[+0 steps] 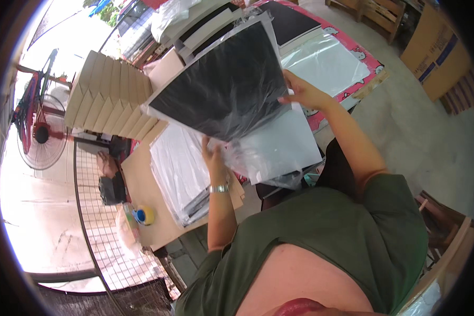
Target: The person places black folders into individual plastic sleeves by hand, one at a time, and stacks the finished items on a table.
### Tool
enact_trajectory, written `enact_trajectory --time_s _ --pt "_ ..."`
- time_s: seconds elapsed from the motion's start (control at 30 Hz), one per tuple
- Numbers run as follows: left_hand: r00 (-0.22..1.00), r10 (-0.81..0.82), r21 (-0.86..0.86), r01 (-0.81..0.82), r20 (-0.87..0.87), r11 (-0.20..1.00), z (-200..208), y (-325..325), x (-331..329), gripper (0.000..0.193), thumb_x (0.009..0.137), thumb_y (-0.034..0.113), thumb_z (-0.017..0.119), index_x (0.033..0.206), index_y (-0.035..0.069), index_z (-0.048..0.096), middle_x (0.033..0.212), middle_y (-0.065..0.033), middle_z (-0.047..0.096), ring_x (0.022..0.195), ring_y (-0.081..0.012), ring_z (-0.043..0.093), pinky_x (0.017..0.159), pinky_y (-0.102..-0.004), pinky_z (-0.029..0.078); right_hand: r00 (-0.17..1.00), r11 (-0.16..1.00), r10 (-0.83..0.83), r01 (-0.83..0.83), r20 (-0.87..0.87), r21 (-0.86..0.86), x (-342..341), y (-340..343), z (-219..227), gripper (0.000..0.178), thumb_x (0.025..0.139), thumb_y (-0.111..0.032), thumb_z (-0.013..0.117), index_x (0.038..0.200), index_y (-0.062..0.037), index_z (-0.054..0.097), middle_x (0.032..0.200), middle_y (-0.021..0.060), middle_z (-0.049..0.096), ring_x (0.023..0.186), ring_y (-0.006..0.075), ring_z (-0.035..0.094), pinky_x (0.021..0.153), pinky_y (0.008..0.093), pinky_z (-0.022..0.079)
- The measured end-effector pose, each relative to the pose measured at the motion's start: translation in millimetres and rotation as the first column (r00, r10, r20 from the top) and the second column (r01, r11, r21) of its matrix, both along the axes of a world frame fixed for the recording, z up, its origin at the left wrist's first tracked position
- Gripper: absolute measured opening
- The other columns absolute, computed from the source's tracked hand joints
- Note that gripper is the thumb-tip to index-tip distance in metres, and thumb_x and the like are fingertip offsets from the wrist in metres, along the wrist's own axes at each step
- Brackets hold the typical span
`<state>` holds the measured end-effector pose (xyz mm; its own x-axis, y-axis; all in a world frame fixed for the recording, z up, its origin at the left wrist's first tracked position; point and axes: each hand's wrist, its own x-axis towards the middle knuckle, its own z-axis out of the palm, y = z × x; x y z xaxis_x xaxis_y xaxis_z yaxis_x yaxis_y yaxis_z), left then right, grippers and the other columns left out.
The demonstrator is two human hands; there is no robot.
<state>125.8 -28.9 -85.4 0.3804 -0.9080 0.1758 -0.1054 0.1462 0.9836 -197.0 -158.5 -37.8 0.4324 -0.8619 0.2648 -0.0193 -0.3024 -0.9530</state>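
Between my two hands a black sheet in a clear plastic sleeve (226, 79) is held up at a tilt. My left hand (214, 154), with a metal watch at the wrist, grips its lower edge. At the sheet's right edge my right hand (303, 92) pinches it, thumb in front and fingers partly behind. Beneath it, near my lap, lies a white sheet (287, 142) with loose clear plastic around it. Left of my left hand, a stack of plastic-sleeved sheets (179, 168) rests on the brown board tabletop (142, 174).
A tall stack of folded cardboard boxes (108, 95) stands at the left. White sheets (326, 63) and a black sheet (287, 21) lie on a pink patterned cloth (376, 63). A roll of tape (144, 215), a fan (42, 131) and a large carton (437, 55) are also around.
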Motion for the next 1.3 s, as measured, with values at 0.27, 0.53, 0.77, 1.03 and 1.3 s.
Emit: enact_trajectory --time_s 0.27,0.53,0.77,1.03,1.3 --pt "0.963 0.039 0.356 -0.136 0.267 0.925 -60 -18 17 0.030 0.081 0.021 0.064 0.093 -0.006 0.058 0.085 -0.0115 0.063 0.074 -0.0201 0.057 0.071 -0.0309 0.043 0.915 0.994 -0.090 0.109 -0.394 0.026 51 -10 -62 0.046 0.080 -0.027 0.064 0.107 0.0066 0.049 0.088 0.0191 0.061 0.076 0.0250 0.063 0.065 0.0327 0.048" --pt "0.817 0.546 0.275 -0.491 -0.184 0.827 1 74 85 0.045 0.082 0.014 0.062 0.119 -0.005 0.043 0.097 -0.0134 0.058 0.083 -0.0202 0.054 0.072 -0.0313 0.046 0.935 0.913 0.293 -0.211 -0.200 0.350 177 18 -2 0.061 0.080 -0.023 0.064 0.118 0.0055 0.026 0.087 0.0239 0.056 0.054 0.0212 0.061 0.043 0.0299 0.049" --pt "0.594 0.804 0.365 -0.744 -0.022 0.559 -1 182 190 0.041 0.081 0.007 0.059 0.119 -0.003 0.045 0.094 -0.0134 0.057 0.084 -0.0222 0.054 0.071 -0.0320 0.047 0.893 0.686 0.449 -0.339 -0.008 0.643 297 117 -44 0.052 0.085 -0.008 0.055 0.126 0.0016 0.024 0.094 0.0197 0.055 0.065 0.0206 0.062 0.051 0.0307 0.049" --pt "0.941 0.177 0.278 -0.259 0.288 0.925 96 127 66 0.036 0.083 0.006 0.054 0.118 -0.002 0.049 0.119 -0.0146 0.052 0.111 -0.0201 0.048 0.095 -0.0299 0.035 0.936 0.956 0.134 -0.208 -0.325 -0.208 272 137 -54 0.071 0.076 -0.003 0.060 0.133 0.0000 0.019 0.109 0.0192 0.055 0.084 0.0237 0.062 0.075 0.0321 0.049" --pt "0.932 -0.279 -0.136 0.254 -0.229 0.958 151 57 -27 0.055 0.066 -0.017 0.035 0.120 -0.006 0.045 0.130 -0.0177 0.044 0.125 -0.0264 0.038 0.102 -0.0323 0.031 0.846 0.813 0.514 -0.533 0.142 0.235 134 65 62 0.038 0.075 -0.005 0.064 0.112 -0.0029 0.055 0.086 0.0084 0.061 0.077 0.0074 0.055 0.066 0.0236 0.045"
